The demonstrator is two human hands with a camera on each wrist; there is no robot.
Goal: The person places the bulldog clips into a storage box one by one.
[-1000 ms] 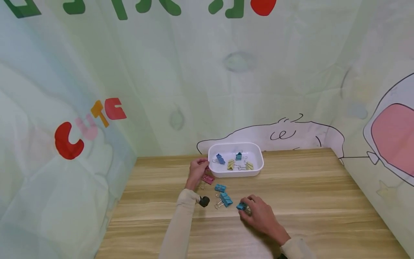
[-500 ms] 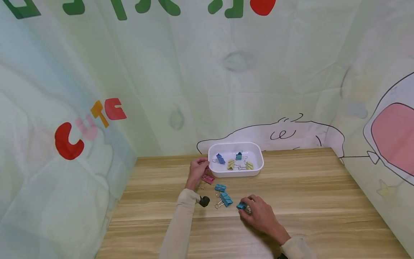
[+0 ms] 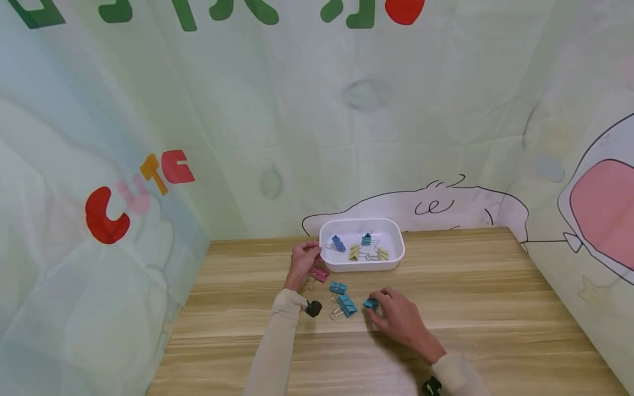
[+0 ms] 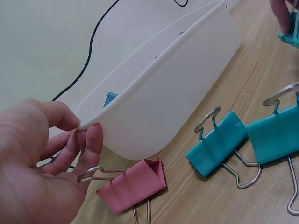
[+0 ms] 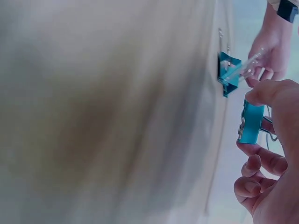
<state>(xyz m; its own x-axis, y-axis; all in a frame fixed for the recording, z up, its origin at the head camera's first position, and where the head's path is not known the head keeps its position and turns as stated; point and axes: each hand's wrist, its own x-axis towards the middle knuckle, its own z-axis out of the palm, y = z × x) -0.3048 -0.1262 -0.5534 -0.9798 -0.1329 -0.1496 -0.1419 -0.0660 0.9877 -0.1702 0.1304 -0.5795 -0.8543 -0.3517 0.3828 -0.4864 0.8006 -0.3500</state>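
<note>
My left hand (image 3: pixel 301 265) pinches the near left rim of a white plastic tray (image 4: pixel 154 102) between thumb and fingers. My right hand (image 3: pixel 402 318) holds a teal binder clip (image 5: pixel 252 122) by its ends, thumb on one side and fingertip on the other, just above the table. A pink binder clip (image 4: pixel 133 186) lies below the left hand, beside the tray. Two more teal clips, a smaller binder clip (image 3: pixel 338 287) and a larger binder clip (image 3: pixel 346 306), lie between the hands. Inside the tray are a blue clip (image 3: pixel 338 243), a dark teal clip (image 3: pixel 366 239) and two yellow clips (image 3: pixel 354 252).
The wood-grain table (image 3: pixel 475 286) runs back to a printed cloth backdrop (image 3: pixel 238 137), which also hangs along the left and right sides. The tray stands near the table's back edge. Small dark wrist cameras (image 3: pixel 313 308) are worn on both wrists.
My right hand has lifted the teal binder clip and moved it slightly away from me, toward the tray. The left hand stays on the tray's rim.
</note>
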